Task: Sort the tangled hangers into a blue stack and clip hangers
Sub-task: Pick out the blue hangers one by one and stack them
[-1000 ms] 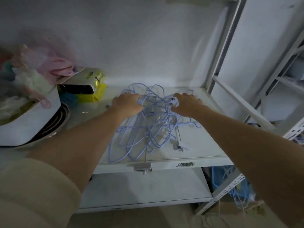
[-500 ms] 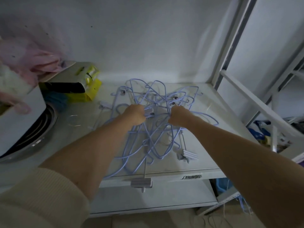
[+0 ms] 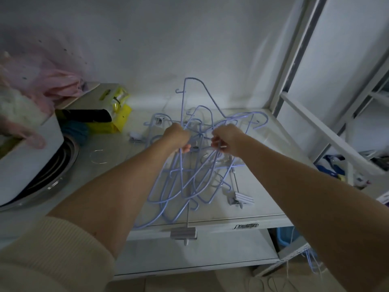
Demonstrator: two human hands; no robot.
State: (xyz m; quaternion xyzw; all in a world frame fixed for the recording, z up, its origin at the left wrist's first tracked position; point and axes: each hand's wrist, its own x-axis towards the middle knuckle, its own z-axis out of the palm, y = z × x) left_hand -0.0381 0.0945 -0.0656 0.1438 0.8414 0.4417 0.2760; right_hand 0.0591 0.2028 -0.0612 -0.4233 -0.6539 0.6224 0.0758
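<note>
- Left hand [image 3: 177, 137] curled tight round wires in the hanger tangle [image 3: 189, 165]; right hand [image 3: 226, 139] pinches a metal rod of the same tangle, just beside it.
- One blue hanger [image 3: 195, 95] sticks up above the tangle.
- The tangle sprawls over the white shelf [image 3: 263, 207], reaching its front edge.
- A grey clip [image 3: 183, 233] dangles below the tangle; another clip [image 3: 242, 198] lies right of it.

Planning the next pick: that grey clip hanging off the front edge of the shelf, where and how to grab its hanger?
Judging by pose, pinch the thin metal rod just above the grey clip, coming from the front. The clip dangles past the shelf edge, free of the blue tangle that both the left hand and right hand grip higher up.
</note>
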